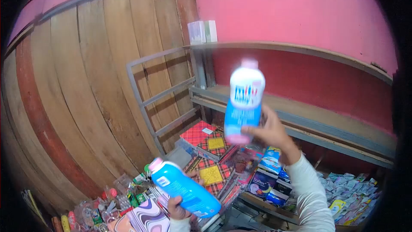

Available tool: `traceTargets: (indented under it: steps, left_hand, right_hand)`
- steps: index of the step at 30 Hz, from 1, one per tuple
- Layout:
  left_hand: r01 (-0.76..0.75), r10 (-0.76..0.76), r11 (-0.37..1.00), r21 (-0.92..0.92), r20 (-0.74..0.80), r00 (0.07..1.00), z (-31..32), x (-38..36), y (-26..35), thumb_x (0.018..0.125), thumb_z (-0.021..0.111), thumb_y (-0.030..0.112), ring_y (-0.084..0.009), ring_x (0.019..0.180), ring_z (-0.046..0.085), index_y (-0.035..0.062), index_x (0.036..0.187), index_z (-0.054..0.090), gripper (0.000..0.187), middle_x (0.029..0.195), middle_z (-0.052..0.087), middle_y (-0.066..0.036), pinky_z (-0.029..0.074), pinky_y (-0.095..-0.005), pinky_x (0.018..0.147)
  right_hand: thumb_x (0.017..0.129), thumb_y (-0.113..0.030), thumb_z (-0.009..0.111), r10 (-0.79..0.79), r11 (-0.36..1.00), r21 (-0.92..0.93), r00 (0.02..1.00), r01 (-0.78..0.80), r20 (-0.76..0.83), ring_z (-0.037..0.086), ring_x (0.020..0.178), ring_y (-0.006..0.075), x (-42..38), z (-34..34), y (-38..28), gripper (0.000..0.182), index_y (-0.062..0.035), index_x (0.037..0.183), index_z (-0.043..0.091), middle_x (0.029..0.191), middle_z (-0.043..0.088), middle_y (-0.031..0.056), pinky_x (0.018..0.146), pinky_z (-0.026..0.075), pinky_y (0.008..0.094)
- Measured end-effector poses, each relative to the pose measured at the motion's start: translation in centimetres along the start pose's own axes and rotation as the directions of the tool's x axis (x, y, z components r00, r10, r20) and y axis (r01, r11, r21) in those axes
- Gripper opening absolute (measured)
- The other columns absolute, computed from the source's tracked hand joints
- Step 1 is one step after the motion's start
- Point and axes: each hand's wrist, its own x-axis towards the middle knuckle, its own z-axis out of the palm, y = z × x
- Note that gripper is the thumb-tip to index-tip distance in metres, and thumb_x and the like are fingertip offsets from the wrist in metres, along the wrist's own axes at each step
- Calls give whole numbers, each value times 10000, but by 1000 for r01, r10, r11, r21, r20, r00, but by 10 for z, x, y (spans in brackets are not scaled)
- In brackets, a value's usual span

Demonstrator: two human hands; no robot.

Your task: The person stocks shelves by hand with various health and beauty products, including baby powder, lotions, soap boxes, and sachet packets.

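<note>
My right hand [274,132] grips the lower part of a white and blue bottle [245,101] with a pink cap, held upright in front of the shelf and slightly blurred. Lower down, my left hand [179,208] is wrapped round a second blue bottle [185,191], which tilts with its pink cap to the upper left. Behind the bottles lie red plaid boxes [211,175] with yellow labels. Dark and blue Softex packs [262,181] sit below my right hand.
A grey metal and wood shelf [300,111] runs along the pink wall, with two small boxes [202,32] on its top. Many small packets [352,195] lie at the lower right. Bottles and patterned packs [148,217] crowd the lower left beside the wooden wall.
</note>
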Motion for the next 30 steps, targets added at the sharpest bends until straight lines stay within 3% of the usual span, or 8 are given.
traceTargets:
  steps: [2, 5, 12, 15, 16, 21, 24, 30]
  left_hand:
    - [-58, 59, 998, 16, -57, 997, -9, 0, 7, 681, 731, 318, -366, 1118, 612, -36, 1378, 397, 849, 1238, 571, -238, 514, -461, 976]
    - [-141, 150, 988, 65, -163, 975, -44, -2, 7, 707, 701, 315, -389, 1054, 633, -33, 1331, 418, 769, 1165, 604, -247, 536, -530, 925]
    - [-246, 300, 948, 202, -311, 902, -78, 5, -2, 795, 682, 306, -327, 1061, 615, 4, 1349, 443, 674, 1184, 610, -173, 511, -467, 922]
    - [-273, 351, 927, 259, -337, 873, -98, 8, -12, 834, 674, 302, -300, 1064, 607, 20, 1356, 454, 634, 1192, 613, -142, 501, -441, 921]
    - [-208, 331, 924, 322, -398, 856, -106, 9, -14, 751, 676, 395, -369, 1080, 602, 29, 1444, 313, 864, 1260, 572, -179, 507, -497, 923]
    - [-263, 374, 919, 294, -434, 820, -93, 14, -16, 815, 690, 304, -306, 1075, 608, 6, 1390, 418, 703, 1222, 597, -150, 512, -440, 912]
    - [-247, 383, 910, 333, -452, 805, -87, 30, -13, 809, 690, 305, -308, 1070, 611, 4, 1385, 419, 703, 1215, 599, -153, 515, -441, 908]
    - [-214, 379, 903, 373, -458, 804, -83, 56, -10, 799, 690, 306, -312, 1061, 617, -1, 1374, 422, 704, 1201, 603, -160, 521, -443, 901]
  right_hand:
    - [753, -49, 838, -137, 987, -94, 990, 132, -45, 625, 1108, 203, 62, -21, -11, 664, 33, 1296, 464, 1207, 629, 135, 970, 517, 379]
    - [754, -119, 848, -310, 927, -242, 948, 286, -68, 653, 1053, 216, 163, -53, -26, 640, 42, 1261, 493, 1164, 650, 166, 930, 536, 372]
    - [619, -293, 928, -467, 714, -677, 842, 178, -272, 677, 1021, 300, 366, -104, 5, 720, 37, 1168, 600, 1100, 688, 199, 889, 532, 391]
    - [598, -292, 938, -373, 666, -745, 849, -36, -374, 680, 1007, 325, 426, -119, 35, 702, 26, 1143, 630, 1080, 696, 211, 885, 535, 403]
    - [591, -292, 941, -325, 674, -733, 854, -91, -406, 684, 999, 329, 435, -121, 41, 683, 22, 1120, 645, 1072, 698, 216, 876, 539, 407]
    - [570, -292, 956, -206, 623, -720, 824, -306, -529, 698, 970, 345, 475, -123, 68, 595, 12, 1014, 704, 1047, 707, 225, 848, 555, 418]
    - [587, -293, 951, -129, 600, -714, 838, -360, -530, 697, 979, 355, 489, -124, 77, 576, 14, 1009, 709, 1074, 703, 221, 851, 560, 416]
    - [650, -276, 920, -172, 479, -770, 815, -421, -553, 696, 998, 345, 505, -121, 87, 512, -19, 1044, 715, 1099, 705, 194, 866, 563, 404]
